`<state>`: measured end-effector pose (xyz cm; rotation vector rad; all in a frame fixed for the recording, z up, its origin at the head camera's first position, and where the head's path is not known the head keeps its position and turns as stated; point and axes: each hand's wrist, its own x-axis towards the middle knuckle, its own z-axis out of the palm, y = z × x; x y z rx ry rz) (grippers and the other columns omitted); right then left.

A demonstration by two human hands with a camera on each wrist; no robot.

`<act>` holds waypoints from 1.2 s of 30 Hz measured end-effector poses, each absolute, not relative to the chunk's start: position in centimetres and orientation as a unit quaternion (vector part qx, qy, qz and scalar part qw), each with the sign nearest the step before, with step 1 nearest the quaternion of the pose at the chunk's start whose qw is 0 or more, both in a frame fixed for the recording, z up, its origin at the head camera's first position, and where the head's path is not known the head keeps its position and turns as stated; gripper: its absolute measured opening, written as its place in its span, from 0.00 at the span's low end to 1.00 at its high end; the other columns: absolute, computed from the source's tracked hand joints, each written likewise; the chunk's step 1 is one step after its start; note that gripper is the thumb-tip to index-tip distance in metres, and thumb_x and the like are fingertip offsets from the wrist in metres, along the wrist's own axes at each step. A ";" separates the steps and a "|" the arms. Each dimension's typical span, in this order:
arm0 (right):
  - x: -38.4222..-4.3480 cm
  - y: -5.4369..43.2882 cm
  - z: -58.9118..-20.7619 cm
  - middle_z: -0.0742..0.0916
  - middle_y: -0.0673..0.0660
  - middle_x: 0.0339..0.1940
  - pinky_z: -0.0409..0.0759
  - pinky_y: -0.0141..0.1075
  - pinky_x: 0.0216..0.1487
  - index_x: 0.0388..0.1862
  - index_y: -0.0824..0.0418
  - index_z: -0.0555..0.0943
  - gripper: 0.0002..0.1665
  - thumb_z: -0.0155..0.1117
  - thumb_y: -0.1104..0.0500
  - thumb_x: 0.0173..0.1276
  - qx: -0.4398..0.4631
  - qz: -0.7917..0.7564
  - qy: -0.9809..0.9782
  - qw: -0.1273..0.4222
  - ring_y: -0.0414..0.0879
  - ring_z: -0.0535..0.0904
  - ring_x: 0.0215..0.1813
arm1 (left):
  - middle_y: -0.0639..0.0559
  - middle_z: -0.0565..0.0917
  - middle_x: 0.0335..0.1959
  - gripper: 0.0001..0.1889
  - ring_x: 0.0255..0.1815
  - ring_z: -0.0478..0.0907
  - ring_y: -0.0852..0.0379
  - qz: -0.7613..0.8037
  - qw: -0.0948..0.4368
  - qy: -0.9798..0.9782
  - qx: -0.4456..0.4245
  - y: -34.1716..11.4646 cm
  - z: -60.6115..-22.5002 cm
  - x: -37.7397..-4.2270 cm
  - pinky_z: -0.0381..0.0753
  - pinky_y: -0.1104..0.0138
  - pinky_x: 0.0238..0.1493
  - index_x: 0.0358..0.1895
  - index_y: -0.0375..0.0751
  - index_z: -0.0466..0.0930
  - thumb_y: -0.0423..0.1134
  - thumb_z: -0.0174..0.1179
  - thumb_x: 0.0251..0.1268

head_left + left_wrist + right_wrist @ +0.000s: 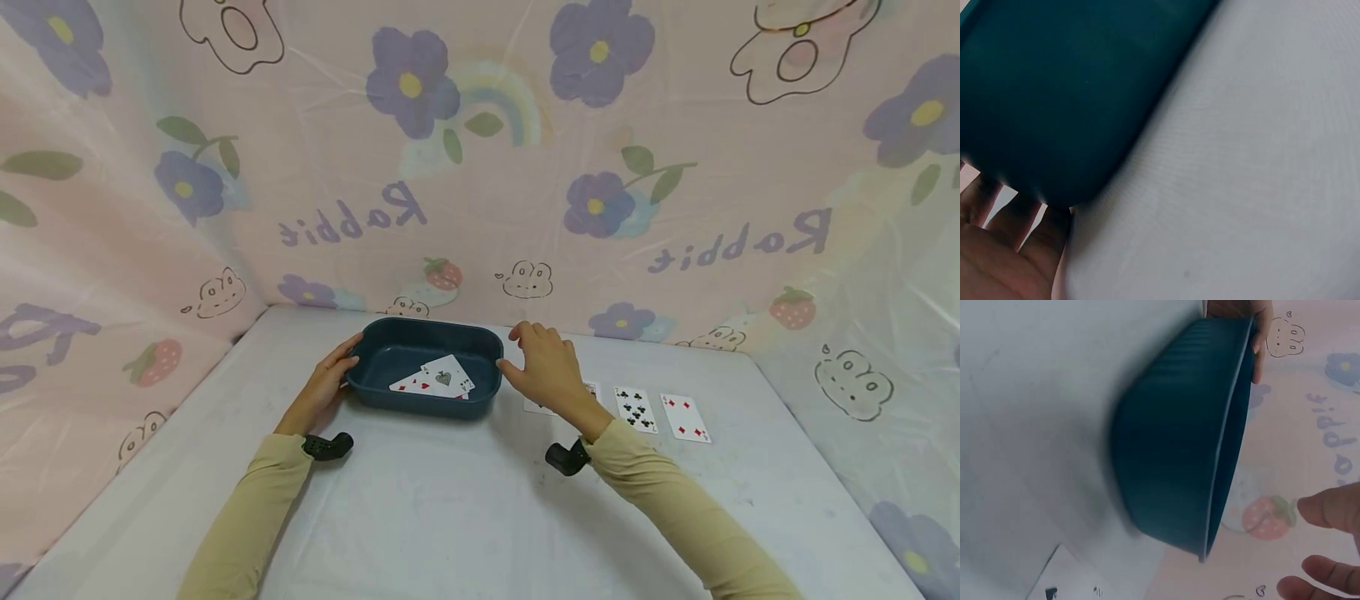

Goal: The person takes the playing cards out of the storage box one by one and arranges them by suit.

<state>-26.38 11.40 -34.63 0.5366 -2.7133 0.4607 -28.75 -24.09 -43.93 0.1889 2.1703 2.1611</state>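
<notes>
Basin (405,406) and playing cards (445,378) on a desk (420,517)
Basin stands left of centre toward the rear of the desk; the playing cards lie overlapping inside it, in the near right part. Left hand (327,377) rests against the basin's left end; right hand (546,367) is just beside the right end. Right of the basin, on the desk: one or more part-hidden cards (536,407) beneath the right hand and wrist, then a middle card (636,410), then an end card (686,417) farthest right, side by side, apart. Backdrop sheet (465,250) hangs behind the desk and along both sides.
</notes>
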 end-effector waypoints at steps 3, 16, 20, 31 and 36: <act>-26.5 10.9 -35.0 0.81 0.56 0.41 0.71 0.48 0.44 0.51 0.60 0.77 0.24 0.67 0.46 0.63 0.190 0.163 -0.955 0.159 0.53 0.75 0.46 | 0.45 0.42 0.78 0.27 0.75 0.43 0.42 0.708 0.039 0.703 0.061 -24.0 -44.0 -28.8 0.49 0.46 0.70 0.78 0.44 0.49 0.36 0.39 0.80; -27.8 9.1 -36.3 0.82 0.56 0.43 0.73 0.49 0.43 0.51 0.61 0.77 0.24 0.68 0.47 0.63 0.211 0.175 -0.952 0.134 0.52 0.77 0.47 | 0.47 0.40 0.79 0.27 0.75 0.44 0.42 0.712 0.040 0.698 0.066 -24.2 -43.7 -28.5 0.49 0.46 0.69 0.78 0.44 0.47 0.36 0.38 0.80; -28.2 8.3 -36.8 0.82 0.57 0.43 0.74 0.48 0.44 0.51 0.62 0.77 0.25 0.68 0.48 0.63 0.219 0.193 -0.949 0.116 0.53 0.77 0.47 | 0.46 0.40 0.79 0.27 0.75 0.42 0.43 0.708 0.038 0.703 0.065 -24.2 -43.8 -28.6 0.49 0.46 0.69 0.78 0.44 0.48 0.36 0.38 0.80; -29.4 6.2 -37.5 0.82 0.59 0.44 0.76 0.45 0.44 0.54 0.64 0.77 0.26 0.69 0.51 0.62 0.218 0.204 -0.952 0.070 0.52 0.77 0.44 | 0.45 0.40 0.79 0.27 0.76 0.40 0.43 0.695 0.036 0.715 0.069 -24.2 -43.9 -28.8 0.49 0.45 0.69 0.78 0.45 0.48 0.37 0.39 0.80; -30.0 5.3 -37.8 0.82 0.58 0.45 0.75 0.48 0.45 0.53 0.62 0.77 0.26 0.68 0.49 0.61 0.196 0.173 -0.963 0.070 0.54 0.77 0.46 | 0.46 0.39 0.79 0.27 0.76 0.42 0.42 0.702 0.040 0.707 0.071 -24.1 -43.8 -28.7 0.49 0.45 0.69 0.78 0.46 0.47 0.37 0.38 0.80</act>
